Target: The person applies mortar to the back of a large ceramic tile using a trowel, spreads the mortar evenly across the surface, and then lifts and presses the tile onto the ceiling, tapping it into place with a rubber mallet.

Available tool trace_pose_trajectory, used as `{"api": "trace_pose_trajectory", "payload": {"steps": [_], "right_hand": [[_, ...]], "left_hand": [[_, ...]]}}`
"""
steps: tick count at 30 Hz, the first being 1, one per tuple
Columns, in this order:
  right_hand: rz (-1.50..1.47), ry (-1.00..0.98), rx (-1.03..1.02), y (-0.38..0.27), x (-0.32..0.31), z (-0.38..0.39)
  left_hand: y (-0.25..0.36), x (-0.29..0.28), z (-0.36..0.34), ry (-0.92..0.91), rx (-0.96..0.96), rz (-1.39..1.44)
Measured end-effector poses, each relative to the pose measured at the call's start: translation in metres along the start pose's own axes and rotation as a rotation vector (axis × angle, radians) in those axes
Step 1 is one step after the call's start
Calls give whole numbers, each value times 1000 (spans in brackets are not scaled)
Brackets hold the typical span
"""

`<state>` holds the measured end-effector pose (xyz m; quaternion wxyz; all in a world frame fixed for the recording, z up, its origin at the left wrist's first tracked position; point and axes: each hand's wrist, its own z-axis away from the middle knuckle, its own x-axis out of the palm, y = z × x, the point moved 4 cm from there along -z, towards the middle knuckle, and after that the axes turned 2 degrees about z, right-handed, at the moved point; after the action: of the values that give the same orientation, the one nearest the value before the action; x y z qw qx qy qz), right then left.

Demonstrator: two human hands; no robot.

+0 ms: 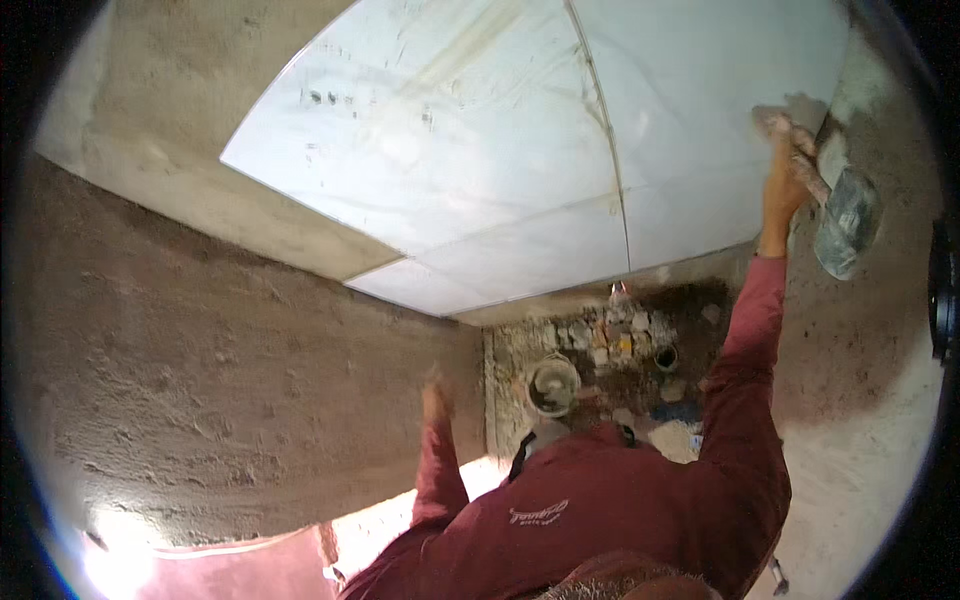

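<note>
My right hand (785,175) is raised to the right edge of the large white wall tiles (500,130). Its fingers are closed round something I cannot make out; a greyish, blurred shape lies against the tile there. Close by, a grey-blue plastic bag (850,225) hangs on the right wall. My left hand (436,398), smeared by motion, is held out low in front of the rough brown wall (240,370); its fingers do not show clearly. A dark seam runs between the tile columns, and smudges mark the left ones.
Below the tiles, a bucket (553,386) with grey stuff inside stands on a rubble-strewn floor (600,335). A small dark round container (666,357) and a blue thing (676,411) lie to its right. Bare plaster (300,222) borders the tiles at left. Bright light enters at lower left.
</note>
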<state>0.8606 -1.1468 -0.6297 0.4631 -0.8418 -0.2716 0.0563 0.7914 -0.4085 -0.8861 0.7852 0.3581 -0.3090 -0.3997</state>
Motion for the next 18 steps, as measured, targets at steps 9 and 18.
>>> {"api": "trace_pose_trajectory", "payload": {"steps": [9,18], "right_hand": [[22,-797,186,-2,107,180],[302,-723,-643,-43,202,155]], "left_hand": [[232,356,18,281,1729,-1210],[216,368,-14,257,1766,-1179]]}}
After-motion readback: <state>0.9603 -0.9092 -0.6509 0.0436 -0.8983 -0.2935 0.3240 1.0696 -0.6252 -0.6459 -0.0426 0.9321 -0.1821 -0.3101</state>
